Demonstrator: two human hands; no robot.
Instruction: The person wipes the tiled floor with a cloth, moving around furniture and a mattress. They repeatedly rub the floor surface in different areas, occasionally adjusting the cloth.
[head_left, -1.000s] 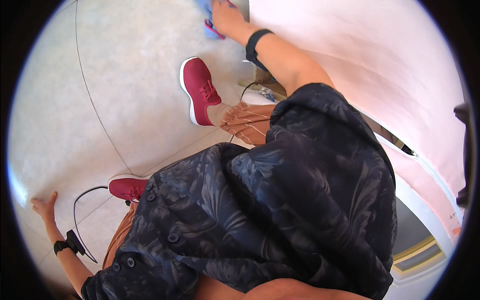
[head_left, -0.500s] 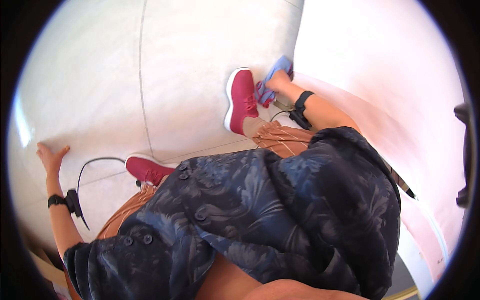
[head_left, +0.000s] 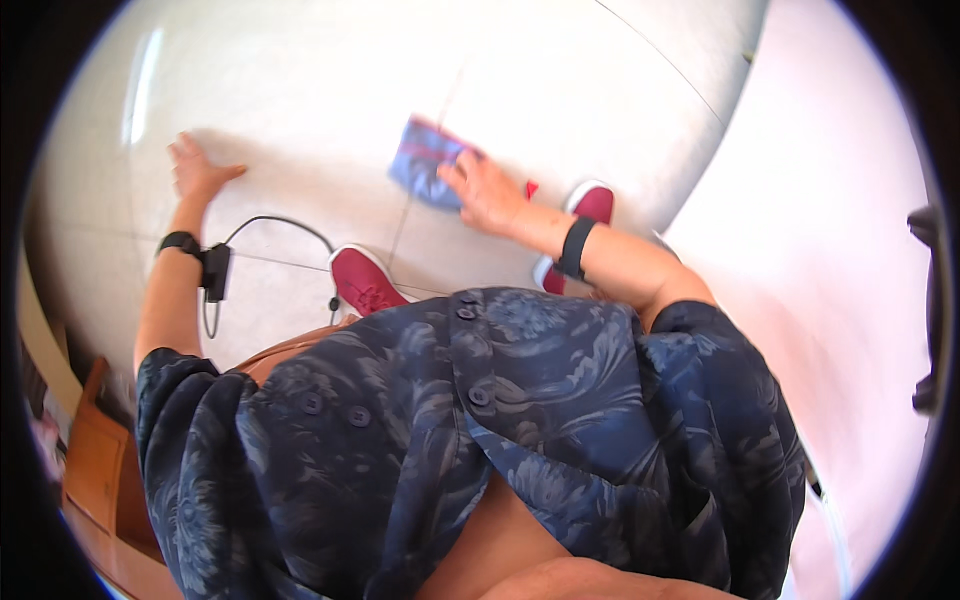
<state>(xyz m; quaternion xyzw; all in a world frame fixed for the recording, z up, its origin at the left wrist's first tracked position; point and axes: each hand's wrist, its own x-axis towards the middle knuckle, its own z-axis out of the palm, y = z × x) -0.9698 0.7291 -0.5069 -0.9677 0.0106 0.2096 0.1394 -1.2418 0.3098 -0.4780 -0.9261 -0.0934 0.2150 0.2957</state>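
Note:
My left hand (head_left: 203,172) is held out over the pale floor at the left, thumb spread from the fingers, with nothing in it. In my right hand (head_left: 482,193) is a blue cloth (head_left: 422,160) with red edging, gripped at its right side. The cloth is a little blurred and lies flat or nearly flat above the floor; whether it touches the tiles cannot be told. My right fingertips partly hide it. A small red bit (head_left: 531,189) shows just right of that hand.
Pale floor tiles (head_left: 310,90) with thin seams spread ahead. My red shoes (head_left: 365,280) stand on them. A black cable (head_left: 275,219) runs from my left wrist device. Brown wooden furniture (head_left: 95,460) is at lower left, and a large whitish-pink surface (head_left: 830,200) at right.
My right hand has swung left with the cloth, from beside the right shoe to the middle of the floor; the cloth is more spread out. My left hand appears farther forward and right.

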